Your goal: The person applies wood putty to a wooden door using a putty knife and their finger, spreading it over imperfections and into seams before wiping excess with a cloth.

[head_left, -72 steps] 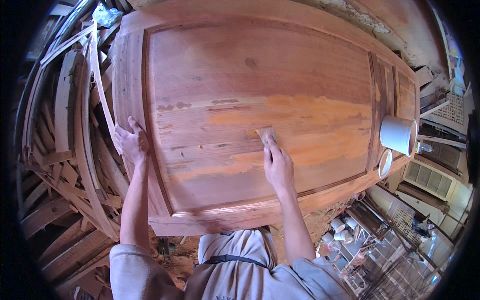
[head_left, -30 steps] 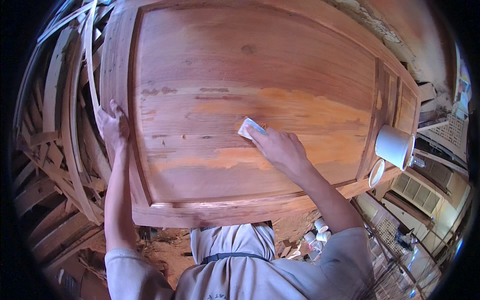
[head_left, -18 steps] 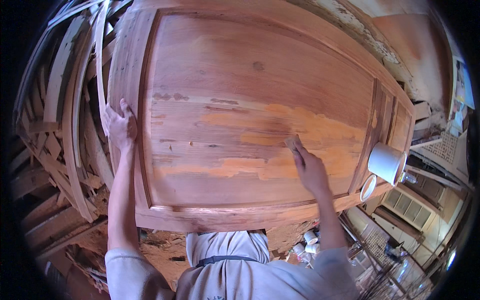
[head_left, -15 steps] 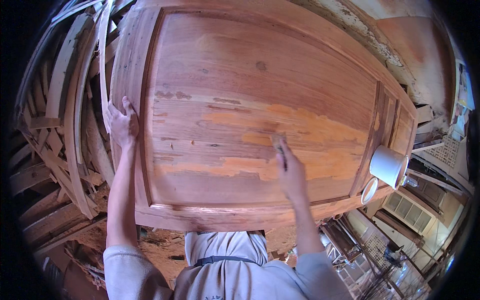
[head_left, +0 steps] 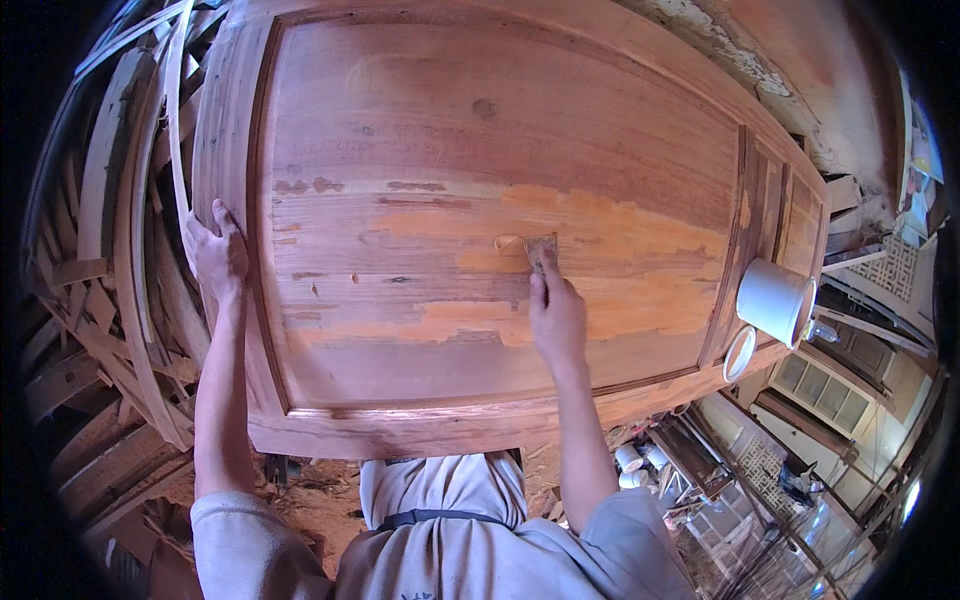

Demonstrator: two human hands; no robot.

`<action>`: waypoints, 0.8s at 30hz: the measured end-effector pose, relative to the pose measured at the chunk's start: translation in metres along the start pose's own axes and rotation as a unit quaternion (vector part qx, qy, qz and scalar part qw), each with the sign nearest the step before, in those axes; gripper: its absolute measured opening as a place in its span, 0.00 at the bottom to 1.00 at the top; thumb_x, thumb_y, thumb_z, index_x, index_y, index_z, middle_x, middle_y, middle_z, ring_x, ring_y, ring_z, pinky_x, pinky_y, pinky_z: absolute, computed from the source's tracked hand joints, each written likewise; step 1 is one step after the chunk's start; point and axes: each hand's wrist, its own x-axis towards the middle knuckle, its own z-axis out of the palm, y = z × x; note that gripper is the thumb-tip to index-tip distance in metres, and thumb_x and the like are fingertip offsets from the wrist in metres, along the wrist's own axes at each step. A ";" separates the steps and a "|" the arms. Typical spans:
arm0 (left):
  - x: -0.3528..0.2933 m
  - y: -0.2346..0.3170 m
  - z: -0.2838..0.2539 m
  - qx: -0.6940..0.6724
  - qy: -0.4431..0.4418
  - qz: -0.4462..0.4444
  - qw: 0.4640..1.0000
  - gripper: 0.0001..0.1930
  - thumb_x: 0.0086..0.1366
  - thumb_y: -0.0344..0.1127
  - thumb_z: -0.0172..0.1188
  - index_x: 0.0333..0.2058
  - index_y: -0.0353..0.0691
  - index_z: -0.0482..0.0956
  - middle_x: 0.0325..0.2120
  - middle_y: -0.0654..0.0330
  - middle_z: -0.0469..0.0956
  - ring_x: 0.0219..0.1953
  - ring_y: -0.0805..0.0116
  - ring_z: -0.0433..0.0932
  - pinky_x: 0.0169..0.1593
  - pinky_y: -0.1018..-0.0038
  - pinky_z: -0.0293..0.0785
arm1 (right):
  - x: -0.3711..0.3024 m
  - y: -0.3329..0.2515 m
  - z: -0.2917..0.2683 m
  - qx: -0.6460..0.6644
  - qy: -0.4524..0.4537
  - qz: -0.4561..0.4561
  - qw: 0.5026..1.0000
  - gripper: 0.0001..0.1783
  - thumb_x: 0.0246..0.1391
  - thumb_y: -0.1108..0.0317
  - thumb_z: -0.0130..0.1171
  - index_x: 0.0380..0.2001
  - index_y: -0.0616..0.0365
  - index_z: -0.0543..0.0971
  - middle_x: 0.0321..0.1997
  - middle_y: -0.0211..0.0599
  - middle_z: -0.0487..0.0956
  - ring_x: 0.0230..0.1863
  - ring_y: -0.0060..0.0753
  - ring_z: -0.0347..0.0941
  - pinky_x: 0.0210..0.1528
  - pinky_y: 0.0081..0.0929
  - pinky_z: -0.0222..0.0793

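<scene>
A large panelled wooden door (head_left: 400,110) lies in front of me, its main panel streaked with orange-tan filler (head_left: 620,232). My right hand (head_left: 558,320) is closed round a putty knife (head_left: 542,250), whose flat, stained blade rests on the panel amid the smears. Just left of the blade sits a small curl of wet-looking filler (head_left: 508,243). My left hand (head_left: 219,258) grips the door's left edge, thumb on the face and fingers over the side. Several knots and small gouges mark the bare wood left of the filler.
A white tub (head_left: 768,300) stands on the door's right end, with a round lid (head_left: 739,353) beside it. Scrap boards (head_left: 115,190) are heaped along the left. Sawdust covers the floor below, and white containers (head_left: 630,460) stand at lower right.
My right hand has shifted slightly up and left in the view, and the blade now shows flat. A curl of filler shows at its left. My left hand keeps its hold on the edge.
</scene>
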 end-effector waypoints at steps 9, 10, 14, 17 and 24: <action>-0.002 -0.002 -0.005 -0.003 -0.005 -0.011 1.000 0.38 0.68 0.61 0.44 0.58 0.28 0.65 0.55 0.36 0.69 0.58 0.41 0.68 0.61 0.56 0.62 | -0.014 0.029 -0.003 -0.039 0.037 -0.065 0.996 0.25 0.65 0.59 0.48 0.65 0.40 0.66 0.34 0.57 0.78 0.33 0.58 0.77 0.34 0.49 0.73; -0.004 0.000 -0.005 0.000 -0.007 -0.014 1.000 0.38 0.68 0.61 0.44 0.58 0.28 0.65 0.55 0.36 0.69 0.58 0.41 0.68 0.61 0.56 0.62 | -0.002 0.031 0.002 -0.028 0.066 -0.059 0.996 0.24 0.65 0.59 0.48 0.64 0.41 0.67 0.34 0.56 0.78 0.34 0.59 0.77 0.36 0.50 0.73; 0.002 0.000 0.002 -0.014 -0.013 -0.014 1.000 0.38 0.68 0.62 0.44 0.59 0.29 0.64 0.55 0.36 0.69 0.58 0.40 0.68 0.61 0.56 0.63 | -0.004 0.016 0.011 -0.085 0.063 0.053 0.993 0.24 0.65 0.59 0.49 0.62 0.51 0.70 0.35 0.57 0.79 0.37 0.60 0.76 0.40 0.49 0.72; -0.002 -0.009 0.002 -0.009 -0.003 -0.012 1.000 0.38 0.68 0.61 0.44 0.58 0.29 0.64 0.55 0.36 0.69 0.58 0.40 0.68 0.61 0.56 0.63 | -0.008 0.002 -0.011 -0.094 -0.030 0.108 0.989 0.22 0.65 0.63 0.49 0.61 0.54 0.71 0.45 0.59 0.79 0.44 0.59 0.77 0.45 0.44 0.72; 0.002 -0.002 -0.001 0.002 -0.018 -0.010 1.000 0.38 0.68 0.62 0.43 0.60 0.30 0.64 0.56 0.38 0.69 0.59 0.42 0.68 0.60 0.55 0.63 | 0.000 0.028 -0.008 0.020 0.078 0.004 0.997 0.23 0.65 0.63 0.49 0.62 0.53 0.70 0.50 0.58 0.78 0.49 0.56 0.76 0.49 0.40 0.72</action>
